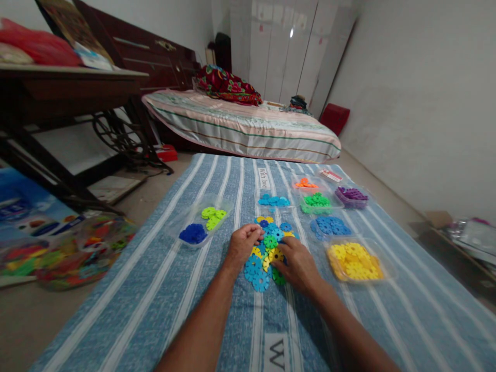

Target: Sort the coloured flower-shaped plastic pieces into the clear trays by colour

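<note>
A heap of mixed plastic gear-shaped discs (pixel 267 253), blue, yellow and green, lies on a blue striped cloth (pixel 163 289). My left hand (pixel 243 244) rests on the heap's left edge with fingers curled onto the discs. My right hand (pixel 298 264) lies on the heap's right side, palm down, fingers bent among the pieces. What either hand grips is hidden under the fingers.
Clear trays hold sorted discs: dark blue and lime (pixel 201 225), light blue (pixel 273 200), orange (pixel 306 183), green (pixel 316 202), purple (pixel 352 195), yellow (pixel 354 261); a loose blue pile (pixel 329 226). A bag of toys (pixel 81 253) lies left. A bed (pixel 240 121) stands behind.
</note>
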A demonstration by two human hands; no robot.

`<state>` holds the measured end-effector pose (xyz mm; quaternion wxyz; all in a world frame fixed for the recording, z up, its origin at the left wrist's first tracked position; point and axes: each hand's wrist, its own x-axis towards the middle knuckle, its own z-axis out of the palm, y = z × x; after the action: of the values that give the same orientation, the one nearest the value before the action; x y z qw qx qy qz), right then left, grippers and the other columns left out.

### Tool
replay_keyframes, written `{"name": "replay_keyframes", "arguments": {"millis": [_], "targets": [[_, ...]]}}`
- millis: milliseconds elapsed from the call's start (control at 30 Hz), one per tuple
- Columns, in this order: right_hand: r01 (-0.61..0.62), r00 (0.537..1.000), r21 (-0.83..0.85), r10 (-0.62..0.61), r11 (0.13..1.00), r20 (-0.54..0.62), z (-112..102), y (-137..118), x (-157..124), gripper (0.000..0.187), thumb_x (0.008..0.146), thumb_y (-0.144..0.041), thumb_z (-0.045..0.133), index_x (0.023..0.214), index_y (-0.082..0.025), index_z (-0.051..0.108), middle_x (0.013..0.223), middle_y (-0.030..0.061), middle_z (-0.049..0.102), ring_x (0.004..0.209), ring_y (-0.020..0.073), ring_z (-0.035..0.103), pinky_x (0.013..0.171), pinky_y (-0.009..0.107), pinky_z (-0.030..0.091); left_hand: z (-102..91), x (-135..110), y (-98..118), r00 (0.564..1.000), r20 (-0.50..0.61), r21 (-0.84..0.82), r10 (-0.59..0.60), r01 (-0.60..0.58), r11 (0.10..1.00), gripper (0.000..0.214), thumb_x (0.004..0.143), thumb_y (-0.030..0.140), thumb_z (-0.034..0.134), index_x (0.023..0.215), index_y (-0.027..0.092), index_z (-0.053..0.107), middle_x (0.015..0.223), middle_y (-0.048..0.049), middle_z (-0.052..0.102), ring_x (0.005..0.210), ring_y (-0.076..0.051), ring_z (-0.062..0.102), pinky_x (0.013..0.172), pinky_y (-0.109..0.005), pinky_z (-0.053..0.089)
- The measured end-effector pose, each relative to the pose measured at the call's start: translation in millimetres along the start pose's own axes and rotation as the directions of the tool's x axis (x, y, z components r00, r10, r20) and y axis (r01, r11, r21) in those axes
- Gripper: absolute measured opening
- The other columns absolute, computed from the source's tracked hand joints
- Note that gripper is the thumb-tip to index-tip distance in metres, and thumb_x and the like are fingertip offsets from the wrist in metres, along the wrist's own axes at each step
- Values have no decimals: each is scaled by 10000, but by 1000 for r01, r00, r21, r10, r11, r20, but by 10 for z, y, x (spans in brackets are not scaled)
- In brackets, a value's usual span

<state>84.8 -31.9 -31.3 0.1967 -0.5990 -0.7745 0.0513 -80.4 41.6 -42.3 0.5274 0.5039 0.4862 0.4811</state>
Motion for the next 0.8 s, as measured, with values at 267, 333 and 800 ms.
{"name": "replay_keyframes", "arguments": {"millis": [267, 333, 800], "targets": [[-16, 998, 84, 21, 996, -61, 84, 36, -44, 150, 788, -220, 690, 932, -194, 656, 1082, 100, 633, 1052, 256, 572, 922, 382, 476, -3, 10, -8, 1000, 6, 8, 1, -1, 1000, 223, 685, 375, 650, 772, 171, 672, 758, -40, 738, 691, -164, 673, 610, -255, 512], [-15, 997, 114, 24, 993, -79, 95, 46, -50, 165, 769, -197, 697, 927, -194, 651, 1091, 100, 635, 1046, 255, 573, 919, 384, 476, -2, 7, -9, 1000, 7, 9, 2, -2, 1000, 227, 689, 379, 651, 774, 170, 672, 771, -45, 741, 698, -166, 676, 613, -257, 514], [47, 990, 152, -26, 987, -141, -438, 193, -89, 156, 888, -203, 527, 756, -209, 610, 876, 57, 673, 848, 188, 615, 780, 293, 460, 1, 8, -11, 1000, 12, 9, 4, -4, 1000, 237, 697, 385, 650, 779, 163, 673, 786, -55, 744, 703, -167, 677, 608, -257, 513]]}}
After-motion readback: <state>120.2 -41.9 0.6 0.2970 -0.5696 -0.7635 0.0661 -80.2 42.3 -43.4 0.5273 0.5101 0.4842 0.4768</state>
